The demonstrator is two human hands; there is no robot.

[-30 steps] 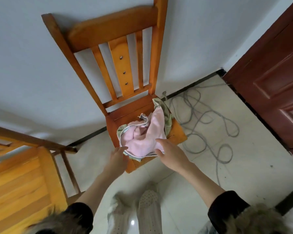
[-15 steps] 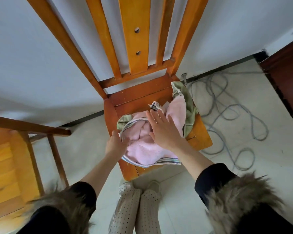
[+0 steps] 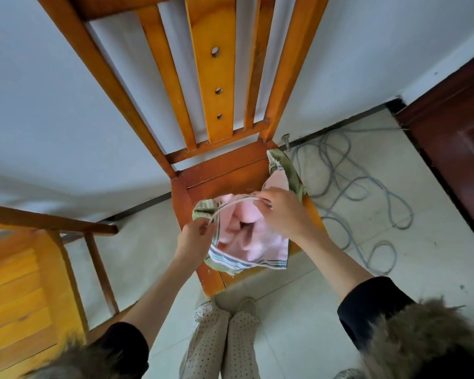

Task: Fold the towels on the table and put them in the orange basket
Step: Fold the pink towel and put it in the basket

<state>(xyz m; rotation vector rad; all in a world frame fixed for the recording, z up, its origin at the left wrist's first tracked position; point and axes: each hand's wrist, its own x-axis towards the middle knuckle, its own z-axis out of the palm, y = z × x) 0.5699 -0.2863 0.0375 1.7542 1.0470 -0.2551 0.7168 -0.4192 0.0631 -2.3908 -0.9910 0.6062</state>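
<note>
Head view: a crumpled pink terry towel with a striped hem [image 3: 253,243] lies bunched on the seat of the orange wooden slat-back chair [image 3: 216,170], its striped edge hanging over the seat's front at 6 o'clock. A green-edged cloth [image 3: 292,170] lies with it, one end trailing toward the seat's back corner at 1 o'clock and another fold showing at the towel's 10 o'clock side. The left hand [image 3: 195,237] pinches the towel's pale rim at 9 o'clock, fingers curled round the edge. The right hand [image 3: 281,212] grips the same rim at 1 o'clock, knuckles up, so the edge stretches in an arc between the two hands, which stand apart. Both forearms come out of black sleeves with fur cuffs [image 3: 411,332]. On the tiled floor at 3 o'clock of the chair sprawls a looped grey cable [image 3: 367,203], beside a dark red-brown door [image 3: 454,149]. A second wooden chair [image 3: 25,283] stands at 8 o'clock. Dotted trouser legs [image 3: 222,343] show at 6 o'clock.
</note>
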